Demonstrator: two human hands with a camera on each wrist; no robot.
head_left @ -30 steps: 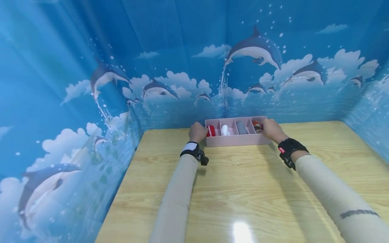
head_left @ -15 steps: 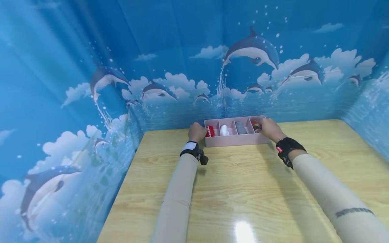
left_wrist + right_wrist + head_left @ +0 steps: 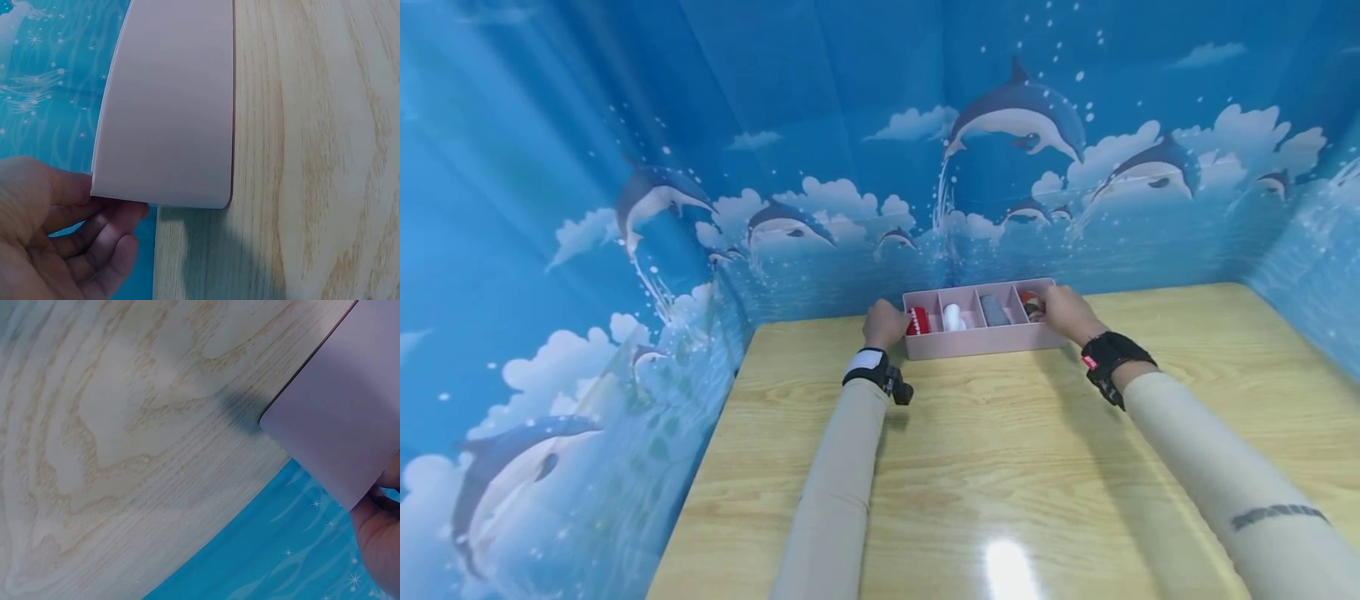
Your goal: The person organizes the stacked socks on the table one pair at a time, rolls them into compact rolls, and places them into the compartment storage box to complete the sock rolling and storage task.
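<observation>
A pink tray [image 3: 977,342] with four compartments stands at the far edge of the wooden table, close to the backdrop. Its compartments hold a red item [image 3: 917,321], a white item [image 3: 952,317], a grey item [image 3: 995,311] and a red-orange item [image 3: 1032,306]. My left hand [image 3: 886,323] grips the tray's left end. In the left wrist view its fingers [image 3: 94,247] curl at the corner of the tray's wall [image 3: 169,106]. My right hand [image 3: 1063,312] grips the right end. The right wrist view shows that hand [image 3: 378,544] against the tray's wall [image 3: 340,425].
A blue dolphin-print backdrop [image 3: 850,167] walls the table [image 3: 1000,467] at the back and on both sides. Bare wood stretches from the tray toward me, with a light glare [image 3: 1007,567] near the front. Both wrists wear black camera straps.
Both hands stay on the tray's ends. The tray and hands sit slightly higher in the head view than before; no clear movement of the tray on the table.
</observation>
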